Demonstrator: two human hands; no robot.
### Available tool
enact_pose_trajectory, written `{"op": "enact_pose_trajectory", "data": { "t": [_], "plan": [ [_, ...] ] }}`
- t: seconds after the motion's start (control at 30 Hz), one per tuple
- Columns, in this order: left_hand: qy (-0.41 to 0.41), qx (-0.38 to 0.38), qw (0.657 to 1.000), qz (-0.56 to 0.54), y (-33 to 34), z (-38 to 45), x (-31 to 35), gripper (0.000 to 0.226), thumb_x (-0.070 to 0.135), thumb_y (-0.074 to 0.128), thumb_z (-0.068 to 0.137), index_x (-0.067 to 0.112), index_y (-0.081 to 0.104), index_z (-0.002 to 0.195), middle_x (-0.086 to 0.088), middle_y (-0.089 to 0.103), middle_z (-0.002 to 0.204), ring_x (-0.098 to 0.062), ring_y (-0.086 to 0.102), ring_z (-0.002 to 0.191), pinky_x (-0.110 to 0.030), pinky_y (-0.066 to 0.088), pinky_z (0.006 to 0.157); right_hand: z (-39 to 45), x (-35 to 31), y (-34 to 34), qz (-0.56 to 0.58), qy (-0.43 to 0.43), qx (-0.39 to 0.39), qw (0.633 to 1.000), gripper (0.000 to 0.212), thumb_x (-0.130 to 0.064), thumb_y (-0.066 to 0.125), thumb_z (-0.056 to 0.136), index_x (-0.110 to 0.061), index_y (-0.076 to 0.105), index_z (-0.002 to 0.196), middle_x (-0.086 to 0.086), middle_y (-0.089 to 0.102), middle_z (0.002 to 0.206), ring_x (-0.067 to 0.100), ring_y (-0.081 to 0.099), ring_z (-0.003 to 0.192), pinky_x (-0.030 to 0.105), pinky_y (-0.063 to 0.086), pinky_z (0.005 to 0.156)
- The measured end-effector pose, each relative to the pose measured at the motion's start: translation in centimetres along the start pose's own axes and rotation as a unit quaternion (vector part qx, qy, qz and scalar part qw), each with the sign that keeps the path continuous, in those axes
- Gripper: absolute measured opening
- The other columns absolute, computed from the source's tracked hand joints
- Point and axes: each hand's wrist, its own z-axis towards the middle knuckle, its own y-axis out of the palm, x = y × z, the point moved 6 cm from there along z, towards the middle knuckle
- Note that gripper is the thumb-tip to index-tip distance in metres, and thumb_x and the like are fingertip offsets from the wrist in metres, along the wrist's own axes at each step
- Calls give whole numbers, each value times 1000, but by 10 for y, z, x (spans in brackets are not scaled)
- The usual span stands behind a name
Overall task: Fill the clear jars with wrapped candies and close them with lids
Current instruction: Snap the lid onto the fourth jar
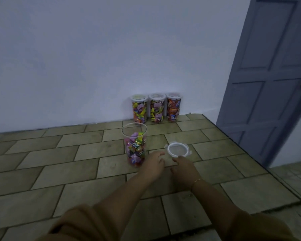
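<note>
A tiled surface (87, 153) filled the lower part of the head view, running back to a pale wall (94, 58). Near the centre stood an open clear jar (134, 134), upright and without a lid, roughly two-thirds full of wrapped candies (135, 150) in pink, green and yellow. At about twelve o'clock from that jar, against the foot of the wall, three filled jars stood in a row just beside one another, each capped with a white lid: the left jar (139, 109), the middle jar (157, 108) and the right jar (173, 107). At about five o'clock from the open jar lay the left hand (154, 161), reached forward over the tiles just beside the jar's base, its fingers loosely extended and grasping nothing; whether it touched the jar could not be told. At about three o'clock from the open jar a loose lid (178, 149), a white ring with a clear centre and small tabs, lay flat on the tiles, apart from the jar. At six o'clock from the lid was the right hand (182, 166), released and relaxed, its fingertips close to the lid's near rim, holding nothing, a thin bracelet (195, 182) on its wrist. At the far right a grey-blue panelled door (271, 75) stood beyond the surface's edge.
</note>
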Motion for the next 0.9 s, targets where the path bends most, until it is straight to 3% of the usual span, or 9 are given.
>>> {"op": "enact_pose_trajectory", "data": {
  "t": [0.07, 0.23, 0.37, 0.47, 0.57, 0.63, 0.73, 0.83, 0.9],
  "plan": [
    [9, -9, 1000, -3, 5, 11, -1, 39, 13, 45, 96, 12, 48, 135, -5, 46, 141, -17, 42, 128, -18, 30, 98, 13, 5, -2, -64, -8, 28, 997, 39, -35, 41, 92, -27, 51, 129, 1, 46, 140, 22, 42, 124, 36, 40, 101],
    [26, -16, 999, -8, 15, 26, -3, 40, 12, 44, 96, 14, 47, 136, -5, 46, 141, -16, 41, 129, -21, 31, 101, 27, 4, -5, -167, -31, 36, 985, 38, -30, 36, 97, -23, 45, 133, 2, 34, 146, 25, 24, 138, 45, 27, 110],
    [46, -15, 999, 13, 17, 29, -1, 42, 11, 43, 97, 14, 45, 138, -3, 44, 143, -15, 40, 130, -17, 27, 103, 44, 10, -1, -210, -41, 11, 977, 35, -26, 32, 97, -19, 48, 128, 4, 49, 133, 26, 37, 130, 50, 25, 110],
    [56, -9, 998, 31, 17, 29, 3, 44, 7, 40, 97, 13, 42, 141, -3, 37, 150, -13, 33, 137, -8, 15, 103, 51, 12, 0, -251, -48, -31, 966, 32, -24, 33, 98, -18, 52, 124, 4, 58, 126, 26, 50, 120, 49, 33, 107],
    [78, -16, 995, 60, 13, 35, 6, 46, 4, 42, 94, 11, 43, 140, -5, 34, 151, -16, 28, 140, -10, 12, 107, 61, 4, 3, -225, -78, -61, 969, 35, -21, 35, 98, -18, 49, 130, 6, 53, 132, 26, 48, 123, 46, 38, 105],
    [73, -38, 993, 82, 16, 34, 3, 48, 4, 45, 91, 14, 46, 138, -9, 41, 146, -21, 34, 136, -22, 23, 110, 62, 1, 7, -183, -109, -81, 974, 36, -22, 36, 99, -18, 47, 133, 6, 49, 135, 23, 45, 125, 41, 35, 108],
    [76, -52, 989, 114, 22, 28, -6, 46, 8, 47, 86, 22, 53, 129, -7, 52, 124, -22, 49, 115, -32, 42, 96, 57, -3, 7, -146, -159, -84, 973, 38, -27, 34, 99, -22, 48, 134, 4, 50, 134, 21, 42, 127, 43, 27, 112],
    [94, -32, 986, 132, 22, 22, -13, 35, 12, 46, 87, 15, 57, 120, -7, 55, 121, -21, 46, 118, -29, 40, 97, 56, -7, 6, -120, -198, -98, 968, 39, -31, 38, 95, -20, 57, 128, 6, 57, 128, 21, 48, 120, 33, 32, 108],
    [106, -22, 983, 146, 20, 20, -14, 33, 13, 46, 87, 12, 59, 117, -6, 56, 123, -20, 42, 124, -24, 34, 103, 55, -17, 2, -105, -230, -122, 960, 53, -46, 34, 86, -18, 65, 118, 7, 64, 117, 20, 55, 109, 27, 39, 99]
  ]
}}
